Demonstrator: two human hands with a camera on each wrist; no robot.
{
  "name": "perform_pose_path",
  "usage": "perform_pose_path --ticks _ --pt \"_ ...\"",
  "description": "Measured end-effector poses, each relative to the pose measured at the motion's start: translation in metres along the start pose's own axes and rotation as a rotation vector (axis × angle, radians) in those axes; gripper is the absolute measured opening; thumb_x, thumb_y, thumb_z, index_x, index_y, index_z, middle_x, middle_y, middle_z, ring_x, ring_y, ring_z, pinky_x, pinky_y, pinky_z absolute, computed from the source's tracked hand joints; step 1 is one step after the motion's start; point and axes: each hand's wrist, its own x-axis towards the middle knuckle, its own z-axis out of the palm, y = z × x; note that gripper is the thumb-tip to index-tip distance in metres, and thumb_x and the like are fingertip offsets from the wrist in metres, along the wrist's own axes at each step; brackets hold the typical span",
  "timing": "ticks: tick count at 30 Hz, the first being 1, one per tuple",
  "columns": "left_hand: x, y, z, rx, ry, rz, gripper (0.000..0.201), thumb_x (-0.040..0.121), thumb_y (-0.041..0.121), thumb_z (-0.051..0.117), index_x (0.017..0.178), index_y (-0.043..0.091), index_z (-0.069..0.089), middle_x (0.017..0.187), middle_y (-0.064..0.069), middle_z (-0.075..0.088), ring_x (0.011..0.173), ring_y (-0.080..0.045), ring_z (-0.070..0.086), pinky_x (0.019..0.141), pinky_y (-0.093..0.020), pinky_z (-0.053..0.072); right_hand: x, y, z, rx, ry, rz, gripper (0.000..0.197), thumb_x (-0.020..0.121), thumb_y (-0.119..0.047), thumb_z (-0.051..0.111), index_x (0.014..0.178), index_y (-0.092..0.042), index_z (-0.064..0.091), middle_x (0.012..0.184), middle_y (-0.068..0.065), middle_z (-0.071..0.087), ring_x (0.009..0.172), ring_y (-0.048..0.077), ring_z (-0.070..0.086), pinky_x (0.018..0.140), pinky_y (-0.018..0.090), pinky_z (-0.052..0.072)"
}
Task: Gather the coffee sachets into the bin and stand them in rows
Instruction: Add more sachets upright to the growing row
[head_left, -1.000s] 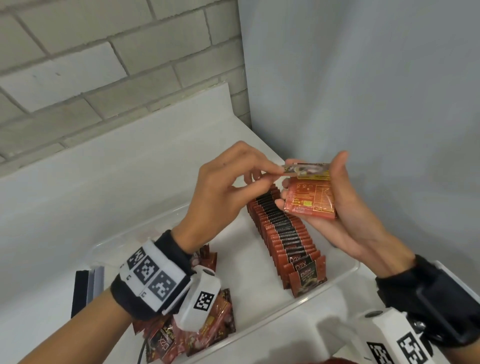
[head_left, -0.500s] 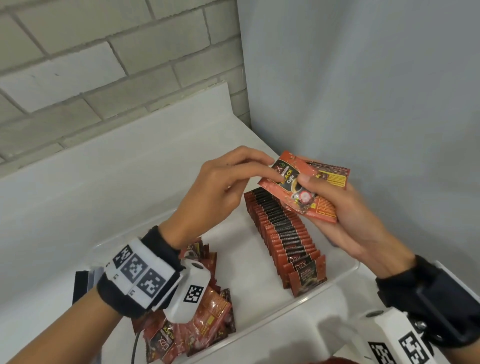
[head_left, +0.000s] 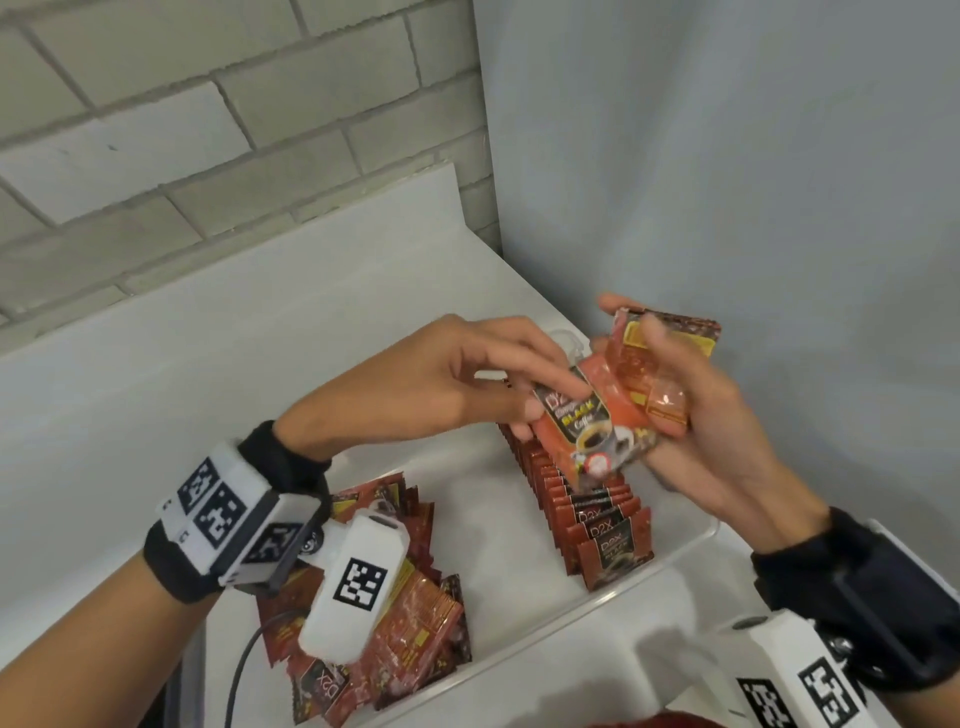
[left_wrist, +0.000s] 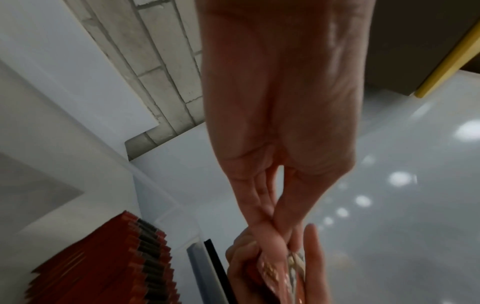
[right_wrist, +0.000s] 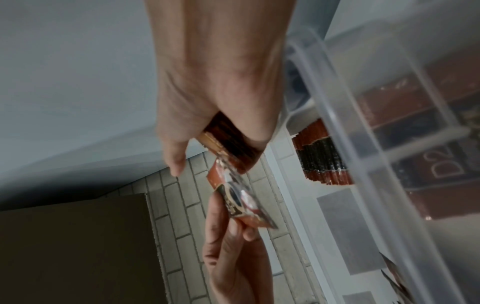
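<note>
A clear plastic bin (head_left: 670, 564) lies on the white table. One row of red coffee sachets (head_left: 582, 506) stands along its right side, and a loose heap of sachets (head_left: 421, 623) lies at its near left. Above the row, my left hand (head_left: 530, 410) pinches the corner of a red-and-black sachet (head_left: 587, 431) between thumb and fingers. My right hand (head_left: 670, 384) grips a small stack of sachets (head_left: 649, 358) and also touches that front sachet. In the right wrist view the stack (right_wrist: 228, 142) sits in the palm, and the pulled sachet (right_wrist: 241, 201) hangs below it.
A grey wall (head_left: 727, 182) rises close on the right and a brick wall (head_left: 182, 156) stands behind the table. A dark flat object (left_wrist: 215, 265) lies just beyond the bin's edge in the left wrist view. The bin floor between row and heap is bare.
The front sachet has turned face up and come down toward the row, with my left hand now pinching its corner. My right hand's stack has tilted more upright.
</note>
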Motion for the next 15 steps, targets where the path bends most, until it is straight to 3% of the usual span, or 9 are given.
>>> perform_pose_path --ticks 2,6,8,11,12,15 --pt "-0.002 0.000 0.010 -0.017 -0.093 -0.036 0.030 0.086 -0.003 0.064 0.115 0.003 0.068 0.109 0.000 0.060 0.085 -0.025 0.063 0.080 -0.023 0.050 0.001 -0.001 -0.002 0.086 0.033 -0.057 0.069 0.060 -0.039 0.087 0.119 -0.014 0.060 0.086 0.005 0.062 0.079 0.016 0.063 0.080 0.029 0.056" --pt "0.004 -0.011 0.035 0.170 -0.250 -0.043 0.030 0.087 0.002 0.066 0.117 0.007 0.069 0.112 0.002 0.057 0.084 -0.009 0.063 0.082 -0.019 0.048 0.003 0.001 -0.004 0.135 0.043 -0.100 0.066 0.063 -0.040 0.086 0.116 -0.012 0.059 0.086 0.005 0.057 0.080 0.015 0.057 0.081 0.028 0.053" --pt "0.008 -0.018 0.045 0.374 -0.321 0.017 0.031 0.089 0.003 0.064 0.120 0.008 0.067 0.112 0.003 0.053 0.088 0.007 0.053 0.083 -0.009 0.041 0.003 0.001 -0.004 0.128 0.046 -0.100 0.067 0.063 -0.040 0.086 0.118 -0.012 0.059 0.087 0.005 0.057 0.081 0.015 0.058 0.082 0.028 0.053" --pt "0.013 -0.027 0.055 0.538 -0.409 0.052 0.035 0.090 0.000 0.060 0.124 0.005 0.063 0.113 -0.007 0.051 0.088 0.022 0.039 0.076 0.002 0.028 0.003 0.001 -0.005 0.124 0.053 -0.100 0.067 0.062 -0.041 0.086 0.118 -0.012 0.060 0.087 0.005 0.057 0.080 0.014 0.060 0.081 0.028 0.053" --pt "0.014 -0.029 0.057 0.560 -0.432 0.056 0.036 0.090 0.000 0.059 0.126 0.005 0.062 0.112 -0.010 0.051 0.087 0.022 0.037 0.074 0.002 0.027 0.003 0.002 -0.006 0.118 0.058 -0.101 0.067 0.062 -0.041 0.086 0.118 -0.013 0.061 0.087 0.005 0.057 0.080 0.014 0.060 0.081 0.028 0.053" --pt "0.016 -0.034 0.064 0.607 -0.467 0.067 0.038 0.090 0.002 0.060 0.128 0.005 0.060 0.101 -0.009 0.044 0.077 0.001 0.033 0.069 -0.007 0.028 0.002 0.002 -0.007 0.111 0.064 -0.102 0.067 0.062 -0.041 0.086 0.118 -0.013 0.062 0.088 0.005 0.057 0.081 0.014 0.061 0.081 0.028 0.053"
